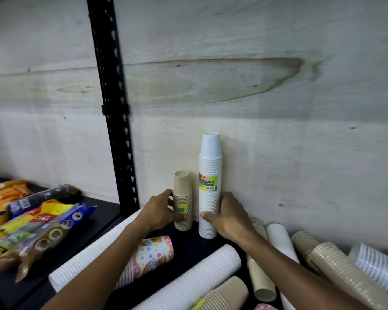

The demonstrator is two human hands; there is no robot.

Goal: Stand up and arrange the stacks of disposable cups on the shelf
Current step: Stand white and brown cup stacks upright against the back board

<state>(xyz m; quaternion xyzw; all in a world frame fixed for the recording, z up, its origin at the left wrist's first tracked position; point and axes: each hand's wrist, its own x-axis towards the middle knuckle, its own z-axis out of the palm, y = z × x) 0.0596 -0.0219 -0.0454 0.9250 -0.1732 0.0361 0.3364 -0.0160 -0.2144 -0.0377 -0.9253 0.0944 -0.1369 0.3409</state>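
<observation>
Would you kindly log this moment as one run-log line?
left hand grips short tan cup stack, upright | right hand grips tall white cup stack, upright | both by back wall | other stacks lying on shelf

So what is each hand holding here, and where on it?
The left hand grips the short tan cup stack around its lower half. The right hand grips the tall white cup stack near its base. Both stacks stand upright.

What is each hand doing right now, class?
Left hand: closed around the short tan cup stack, which stands upright.
Right hand: closed around the tall white cup stack, also upright.
</observation>
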